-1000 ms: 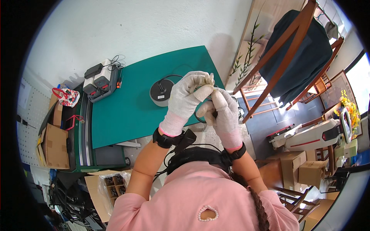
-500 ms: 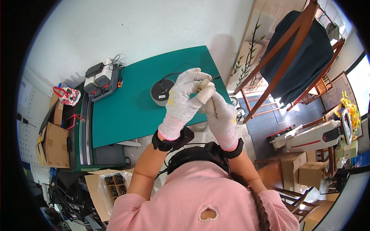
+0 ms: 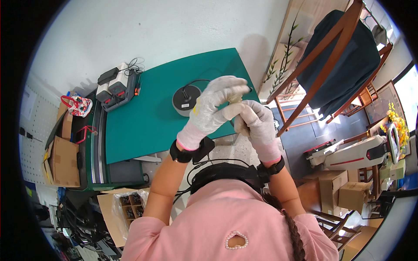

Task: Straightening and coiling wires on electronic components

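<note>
Both of my hands wear pale grey knit work gloves and are raised over the green table (image 3: 143, 126). The fingers of my left hand (image 3: 213, 108) curl round and pinch something small, mostly covered by the glove. Close against those fingertips, my right hand (image 3: 260, 128) is closed in a pinch too; what it holds, if anything, is hidden. Just left of my left hand, a round dark grey base (image 3: 177, 101) with a thin black stalk or cable (image 3: 198, 80) rests on the table. The stalk runs behind my left hand, and a dark tip shows past its fingers.
Grey-and-white power tool battery chargers (image 3: 115, 89) with cables stand at the table's far left. A green tool cabinet (image 3: 90, 152) and cardboard boxes (image 3: 65, 161) are further left. On the right are a wooden rack with a dark cloth (image 3: 344, 65) and more boxes (image 3: 333, 185).
My right hand has shifted a little right and down, its fingers still near my left fingertips. My left hand keeps its pinch with slightly changed fingers. The whole view has moved slightly.
</note>
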